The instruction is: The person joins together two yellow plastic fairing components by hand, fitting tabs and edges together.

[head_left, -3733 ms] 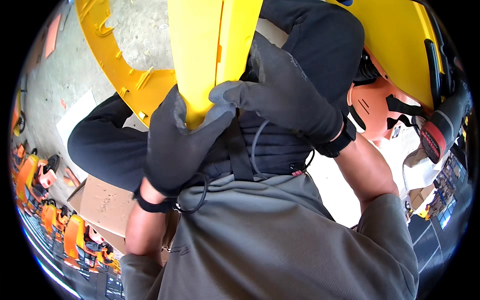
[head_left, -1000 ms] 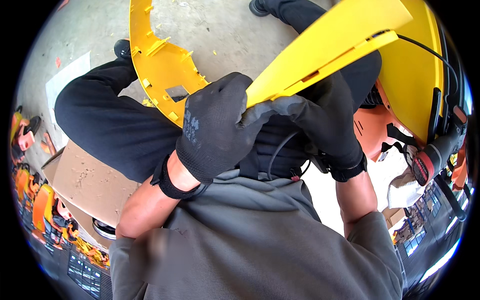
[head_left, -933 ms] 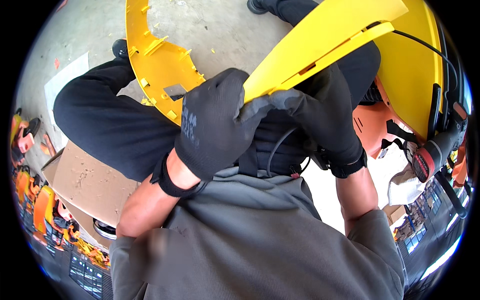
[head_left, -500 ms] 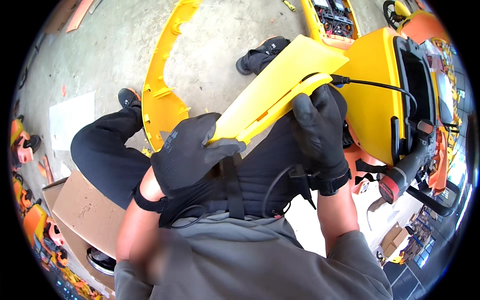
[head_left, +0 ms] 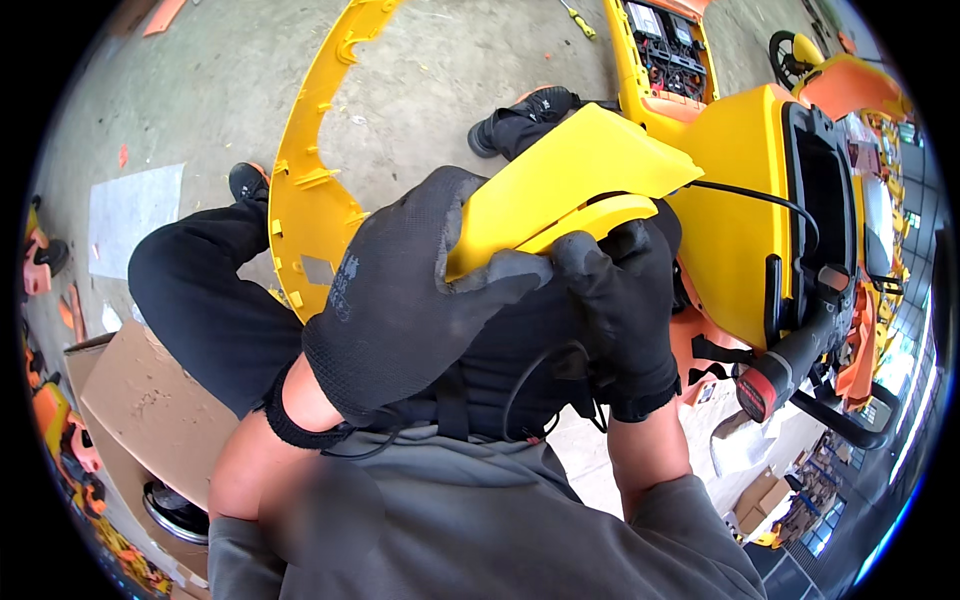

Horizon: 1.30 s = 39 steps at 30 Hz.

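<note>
A yellow plastic panel, long and tapering, is held at a slant above my lap. My left hand, in a black glove, grips its near left end, with the thumb along the lower edge and the other fingers hidden behind. My right hand, gloved too, is closed at the raised lower strip of the panel, thumb and fingertips pressed to it. A black cable runs from behind the panel's right tip to the yellow scooter body on the right.
A long curved yellow trim piece stands left of centre. An open cardboard box is at my lower left. A red-and-black scooter handlebar grip juts in at right. A screwdriver and a white sheet lie on the floor.
My left hand has slid up and right along the panel. The panel's far end has dropped a little. My right hand has moved down and left, its fingers curling in at the lower strip.
</note>
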Available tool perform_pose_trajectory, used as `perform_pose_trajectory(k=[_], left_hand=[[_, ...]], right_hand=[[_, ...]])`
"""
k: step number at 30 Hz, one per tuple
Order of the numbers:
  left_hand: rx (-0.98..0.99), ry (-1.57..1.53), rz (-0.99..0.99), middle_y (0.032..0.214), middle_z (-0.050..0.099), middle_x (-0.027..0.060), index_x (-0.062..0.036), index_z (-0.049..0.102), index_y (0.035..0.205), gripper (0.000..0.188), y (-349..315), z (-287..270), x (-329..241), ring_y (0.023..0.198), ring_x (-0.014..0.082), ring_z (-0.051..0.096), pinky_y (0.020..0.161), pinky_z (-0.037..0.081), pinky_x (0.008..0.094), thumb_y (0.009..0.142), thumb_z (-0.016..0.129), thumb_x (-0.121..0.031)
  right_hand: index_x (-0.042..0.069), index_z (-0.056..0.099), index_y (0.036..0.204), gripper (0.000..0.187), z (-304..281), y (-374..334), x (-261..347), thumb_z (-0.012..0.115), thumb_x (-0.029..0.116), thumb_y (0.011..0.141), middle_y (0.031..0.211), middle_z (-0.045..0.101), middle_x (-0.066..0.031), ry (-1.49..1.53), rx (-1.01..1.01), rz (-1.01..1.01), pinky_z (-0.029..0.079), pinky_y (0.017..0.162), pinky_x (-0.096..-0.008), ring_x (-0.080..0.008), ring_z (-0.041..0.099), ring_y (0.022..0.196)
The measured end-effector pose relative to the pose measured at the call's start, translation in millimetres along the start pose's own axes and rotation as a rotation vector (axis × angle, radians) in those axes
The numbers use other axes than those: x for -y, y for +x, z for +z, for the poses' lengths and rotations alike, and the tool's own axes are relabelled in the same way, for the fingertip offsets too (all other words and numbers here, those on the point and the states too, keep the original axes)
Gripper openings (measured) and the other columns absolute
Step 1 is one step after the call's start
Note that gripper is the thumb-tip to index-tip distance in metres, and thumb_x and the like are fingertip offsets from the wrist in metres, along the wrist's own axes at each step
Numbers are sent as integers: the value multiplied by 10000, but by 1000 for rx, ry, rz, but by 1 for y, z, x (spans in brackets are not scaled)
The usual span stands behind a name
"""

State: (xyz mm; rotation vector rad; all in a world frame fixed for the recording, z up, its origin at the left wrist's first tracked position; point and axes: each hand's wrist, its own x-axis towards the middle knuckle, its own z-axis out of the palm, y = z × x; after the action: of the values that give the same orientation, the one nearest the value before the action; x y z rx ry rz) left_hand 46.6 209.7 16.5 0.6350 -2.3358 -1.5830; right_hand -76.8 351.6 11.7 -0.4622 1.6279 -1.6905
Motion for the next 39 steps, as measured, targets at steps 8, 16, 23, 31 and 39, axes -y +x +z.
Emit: perform_pose_trajectory(k=[8,16,23,31,39], left_hand=[[49,-51,-37,929,632,110,3,566,1109,388,-3,-3,-4,820,202,607,750,489,318,816,782,-132],[71,-29,-106,993,654,97,14,559,1148,387,-4,-1,-9,883,157,628,814,504,293,823,720,-120],[98,-11,-112,1004,668,107,29,549,1180,413,-9,-2,-7,872,166,641,801,517,299,831,708,-124],[91,54,13,988,659,128,40,530,1187,446,-17,3,-1,853,195,642,767,511,309,862,710,-206],[5,67,186,754,587,173,4,498,1009,401,-25,18,10,624,348,593,570,457,386,820,792,-194]], right_hand=[[-41,654,1098,259,4,-6,8,716,29,857,900,697,-55,2,-19,65,487,664,-222,-86,624,765],[-52,642,1119,292,1,-11,2,701,25,843,952,693,-77,-5,-28,5,506,703,-236,-95,629,800],[-55,640,1113,286,3,-17,4,690,21,842,935,697,-96,-74,-1,-31,524,714,-257,-116,652,805],[-60,637,1066,242,6,-29,-7,717,27,855,916,703,-111,-41,-59,-86,521,699,-263,-135,660,773],[-48,635,1040,206,2,-37,-9,710,45,873,913,695,-103,-143,-34,-94,510,716,-272,-143,646,792]])
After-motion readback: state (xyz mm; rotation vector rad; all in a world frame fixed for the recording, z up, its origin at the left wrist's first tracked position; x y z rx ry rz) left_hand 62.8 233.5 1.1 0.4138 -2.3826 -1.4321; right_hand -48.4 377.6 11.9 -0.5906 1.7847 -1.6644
